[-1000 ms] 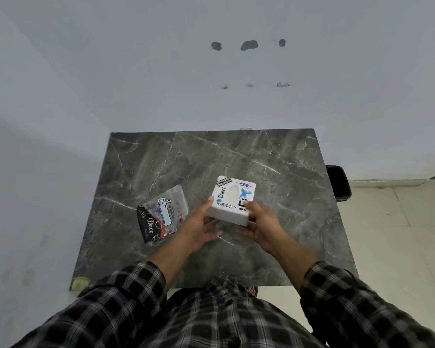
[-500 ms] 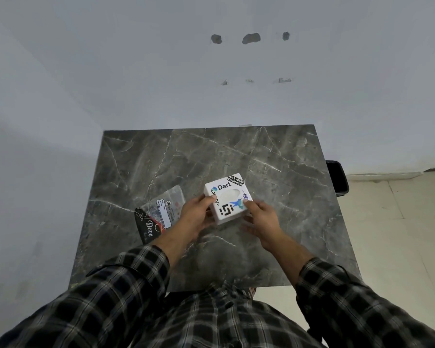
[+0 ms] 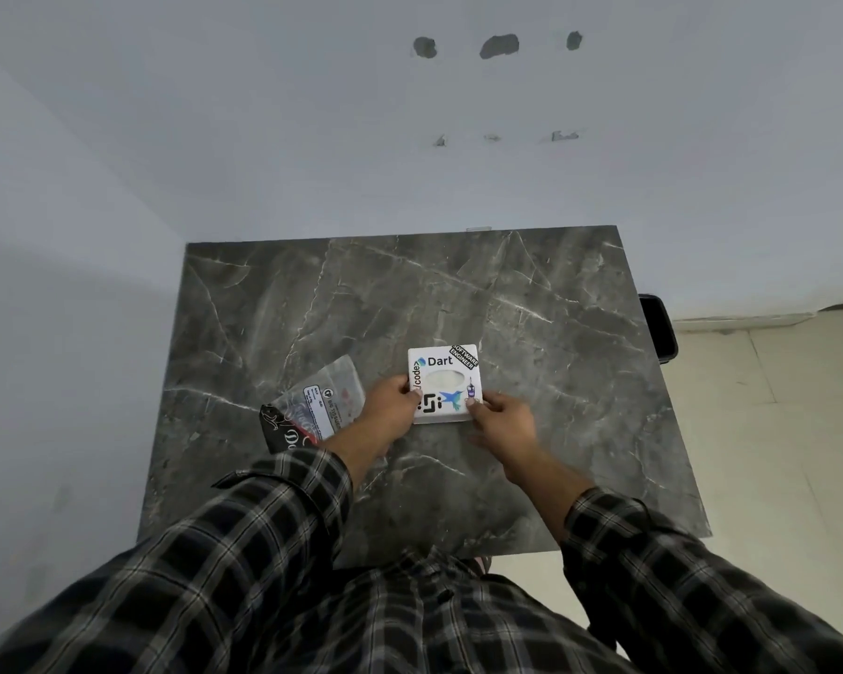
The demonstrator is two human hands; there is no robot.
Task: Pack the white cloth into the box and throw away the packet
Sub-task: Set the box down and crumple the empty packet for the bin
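A small white box (image 3: 445, 381) covered in stickers lies flat on the dark marble table (image 3: 556, 333). Through an oval window in its top a bit of white cloth (image 3: 445, 380) shows. My left hand (image 3: 385, 411) grips the box's left edge with thumb on top. My right hand (image 3: 504, 420) holds its near right corner. A clear plastic packet (image 3: 312, 406) with a black and red end lies on the table just left of my left hand, partly hidden by my wrist.
A black bin (image 3: 658, 328) stands on the floor past the table's right edge. White walls close in behind and to the left of the table. Pale floor tiles lie to the right.
The box has been turned and lowered from a tilted hold to lie flat on the table, sticker side up. Both hands have stayed on it.
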